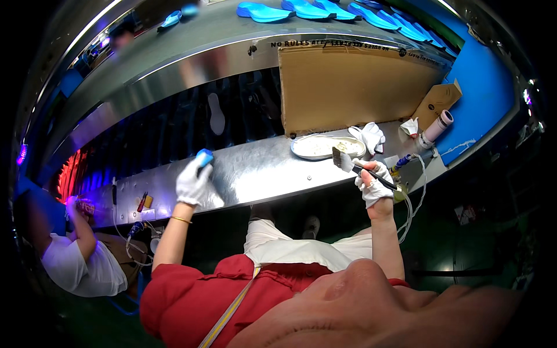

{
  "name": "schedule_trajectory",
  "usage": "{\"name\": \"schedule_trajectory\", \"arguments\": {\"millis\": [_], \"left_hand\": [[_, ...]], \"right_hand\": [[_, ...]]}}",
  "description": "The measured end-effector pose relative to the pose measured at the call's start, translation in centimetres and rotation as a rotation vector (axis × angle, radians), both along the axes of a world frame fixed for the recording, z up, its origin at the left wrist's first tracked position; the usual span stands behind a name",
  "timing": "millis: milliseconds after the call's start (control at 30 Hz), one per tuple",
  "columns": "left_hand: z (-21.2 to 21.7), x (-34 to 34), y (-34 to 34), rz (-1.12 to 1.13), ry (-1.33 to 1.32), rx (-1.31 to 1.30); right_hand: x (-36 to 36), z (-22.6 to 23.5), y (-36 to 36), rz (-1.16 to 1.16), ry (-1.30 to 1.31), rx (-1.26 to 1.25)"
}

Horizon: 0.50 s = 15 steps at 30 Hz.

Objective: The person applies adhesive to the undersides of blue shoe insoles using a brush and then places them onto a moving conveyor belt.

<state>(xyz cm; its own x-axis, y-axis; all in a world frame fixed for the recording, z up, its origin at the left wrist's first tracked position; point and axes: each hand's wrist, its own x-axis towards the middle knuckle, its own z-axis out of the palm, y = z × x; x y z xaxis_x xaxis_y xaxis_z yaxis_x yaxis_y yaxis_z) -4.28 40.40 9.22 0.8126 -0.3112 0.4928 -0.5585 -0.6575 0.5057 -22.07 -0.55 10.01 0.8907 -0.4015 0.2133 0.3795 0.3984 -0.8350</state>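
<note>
My left hand (192, 183), in a white glove, is over the metal ledge with its fingers closed on a blue piece (204, 157). Only a short end of that piece shows, so its kind is unclear. A flat paint brush (343, 160) with dark bristles and a black handle is gripped in my right hand (376, 184), whose glove leaves some fingertips bare. The bristles point left, close to the rim of an oval white tray (307, 152) smeared with pale residue. Beyond the ledge, a grey shoe sole (216, 114) lies on the dark conveyor (180, 124).
Blue shoe soles (264, 12) line the upper shelf. A cardboard sheet (360, 87) stands behind the tray, beside crumpled white gloves (369, 137) and a pink cylinder (438, 126). White cables (419, 197) hang at right. A co-worker (87, 261) sits at far left.
</note>
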Motion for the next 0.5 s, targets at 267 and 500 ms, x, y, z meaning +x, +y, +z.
{"name": "schedule_trajectory", "arguments": {"millis": [267, 500], "left_hand": [[20.6, -1.7, -7.5, -0.314, -0.397, -0.572], [26.9, 14.1, -10.3, -0.145, -0.56, 0.323]], "right_hand": [[-0.2, 0.2, -0.8, -0.083, 0.001, 0.071], [-0.6, 0.6, -0.9, -0.063, -0.021, 0.092]]}}
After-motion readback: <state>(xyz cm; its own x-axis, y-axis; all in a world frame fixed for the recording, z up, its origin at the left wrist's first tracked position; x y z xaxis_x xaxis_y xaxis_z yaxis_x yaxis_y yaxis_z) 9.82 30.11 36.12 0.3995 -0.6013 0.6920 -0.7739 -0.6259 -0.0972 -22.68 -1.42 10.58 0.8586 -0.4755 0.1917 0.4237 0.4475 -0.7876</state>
